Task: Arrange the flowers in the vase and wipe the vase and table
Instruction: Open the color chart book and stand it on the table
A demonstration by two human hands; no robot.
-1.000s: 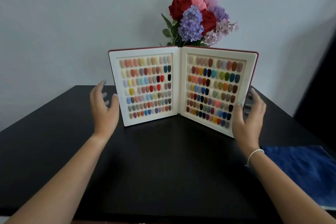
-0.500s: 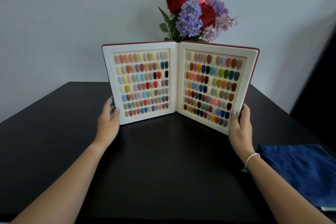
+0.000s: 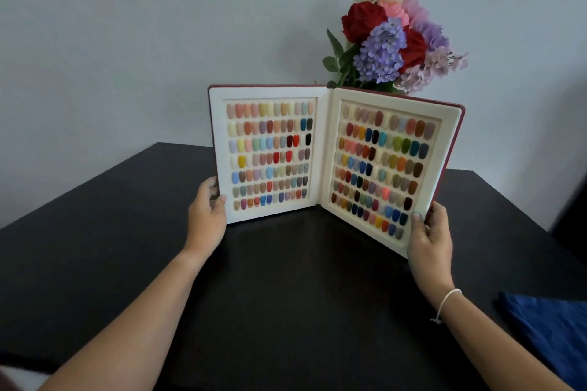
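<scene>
A bunch of flowers [image 3: 389,41], red, purple, pink and cream, rises behind an open nail-colour sample book [image 3: 330,152] standing upright on the black table [image 3: 286,279]. The vase is hidden behind the book. My left hand [image 3: 208,213] grips the book's lower left edge, thumb on the white front. My right hand [image 3: 428,235] grips the lower right corner, thumb on the front and fingers behind the red cover. A blue cloth [image 3: 552,333] lies on the table at the right.
A plain pale wall stands close behind the table. A dark shape [image 3: 575,200] stands off the table's right side. The table's near edge runs along the bottom left of the view.
Both hands came in from open beside the book and now hold its lower edges. The book has shifted slightly to the right in view, its right page angled toward me.
</scene>
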